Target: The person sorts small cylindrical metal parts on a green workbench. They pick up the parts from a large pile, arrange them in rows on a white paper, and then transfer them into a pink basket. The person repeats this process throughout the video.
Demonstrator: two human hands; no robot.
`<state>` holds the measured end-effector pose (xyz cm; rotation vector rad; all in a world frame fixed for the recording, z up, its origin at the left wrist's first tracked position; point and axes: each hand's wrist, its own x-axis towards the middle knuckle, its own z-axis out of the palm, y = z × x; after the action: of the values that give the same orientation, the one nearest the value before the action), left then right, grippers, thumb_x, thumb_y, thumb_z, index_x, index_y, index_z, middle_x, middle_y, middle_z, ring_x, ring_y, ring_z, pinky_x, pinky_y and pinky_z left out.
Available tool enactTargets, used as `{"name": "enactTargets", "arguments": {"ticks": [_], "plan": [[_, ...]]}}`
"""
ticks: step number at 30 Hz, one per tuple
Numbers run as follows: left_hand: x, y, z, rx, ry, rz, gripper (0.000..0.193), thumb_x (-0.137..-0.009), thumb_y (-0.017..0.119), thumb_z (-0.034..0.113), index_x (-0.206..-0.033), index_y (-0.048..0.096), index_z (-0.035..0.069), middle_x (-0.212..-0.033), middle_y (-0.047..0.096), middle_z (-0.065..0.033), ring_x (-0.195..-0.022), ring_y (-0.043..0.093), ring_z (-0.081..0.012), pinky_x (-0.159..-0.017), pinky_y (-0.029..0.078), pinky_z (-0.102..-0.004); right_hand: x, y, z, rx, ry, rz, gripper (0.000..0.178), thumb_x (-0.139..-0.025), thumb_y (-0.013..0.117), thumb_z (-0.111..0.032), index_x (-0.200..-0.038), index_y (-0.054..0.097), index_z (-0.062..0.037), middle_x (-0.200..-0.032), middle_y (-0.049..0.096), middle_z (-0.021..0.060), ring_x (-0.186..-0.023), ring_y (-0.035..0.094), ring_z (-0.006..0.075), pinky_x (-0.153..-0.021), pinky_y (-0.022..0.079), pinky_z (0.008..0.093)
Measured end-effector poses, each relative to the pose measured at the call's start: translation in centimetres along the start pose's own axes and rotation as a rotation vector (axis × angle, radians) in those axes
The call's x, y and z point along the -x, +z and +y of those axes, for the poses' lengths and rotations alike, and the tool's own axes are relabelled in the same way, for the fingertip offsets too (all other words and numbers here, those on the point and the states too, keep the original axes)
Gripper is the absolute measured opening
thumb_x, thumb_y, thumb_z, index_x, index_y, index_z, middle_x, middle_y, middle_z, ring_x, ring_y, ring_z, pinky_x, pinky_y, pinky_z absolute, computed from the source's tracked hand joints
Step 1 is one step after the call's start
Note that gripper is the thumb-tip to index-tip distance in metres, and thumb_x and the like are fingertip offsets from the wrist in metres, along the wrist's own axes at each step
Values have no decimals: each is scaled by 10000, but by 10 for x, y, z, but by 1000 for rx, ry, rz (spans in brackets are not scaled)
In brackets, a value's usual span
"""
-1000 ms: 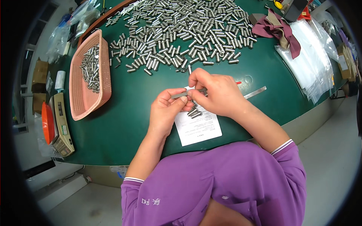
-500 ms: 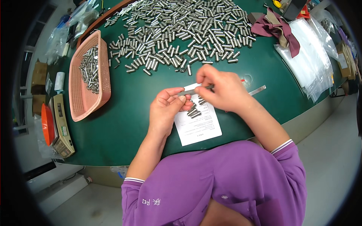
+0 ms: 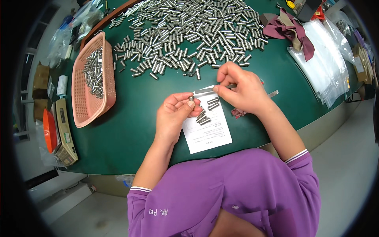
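My left hand [image 3: 173, 112] pinches a short metal pin [image 3: 191, 98] between thumb and fingertips, and the pin's rounded end sticks up. In my right hand [image 3: 242, 91] is a flat, narrow metal strip that looks like a file [image 3: 205, 91], gripped between thumb and curled fingers. The tip of the file lies close to the pin; whether they touch I cannot tell. Below both hands a printed white sheet [image 3: 209, 138] lies on the green table. On it rest two small groups of metal pins, one pile [image 3: 203, 117] beside my left fingers and one row [image 3: 213, 104] below my right hand.
A large heap of metal pins [image 3: 189, 35] covers the table's far side. At left stand a pink basket [image 3: 111, 75] with pins and a beige scale [image 3: 66, 132]. Right of my hand lie a metal strip [image 3: 273, 94] and a crumpled cloth [image 3: 238, 113]. Plastic bags [image 3: 321, 59] lie far right.
My right hand has moved a little to the right with the file, drawing it away from my left fingers. The pin's end and the row of pins now show. My left hand has stayed in place.
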<state>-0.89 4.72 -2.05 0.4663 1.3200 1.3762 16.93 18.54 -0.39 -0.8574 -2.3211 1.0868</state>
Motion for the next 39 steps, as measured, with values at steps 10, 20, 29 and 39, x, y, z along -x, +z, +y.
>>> {"name": "enactTargets", "arguments": {"ticks": [10,20,29,39], "plan": [[0,1,-3,-39,20,10,219,-942,606,8,-1157,587,-34,-985,700,-164,-804,707,-176,-751,602,-264,-2,6,-8,3,10,-118,169,-862,639,-232,-951,548,-121,-736,684,62,-675,678,285,-610,508,424],[1,0,-8,-193,240,30,213,-923,623,-13,-1135,598,-21,-1027,689,-135,-867,676,-155,-777,563,-266,0,-26,13,237,38,44,92,-804,681,-197,-861,657,-128,-804,673,29,-828,661,254,-734,517,397],[-9,-3,0,-1084,810,7,169,-787,661,-87,-902,692,33,-988,706,-54,-946,616,-236,-867,475,-339,9,-15,12,204,-342,-92,142,-726,736,-125,-865,708,-131,-945,581,0,-1000,541,227,-935,406,390],[-5,-1,-4,-967,717,-95,224,-863,604,-69,-1062,665,15,-998,691,-72,-998,615,-203,-904,476,-316,5,-4,13,232,-361,-90,104,-728,731,-165,-824,706,-132,-913,597,5,-987,533,232,-914,412,381]]}}
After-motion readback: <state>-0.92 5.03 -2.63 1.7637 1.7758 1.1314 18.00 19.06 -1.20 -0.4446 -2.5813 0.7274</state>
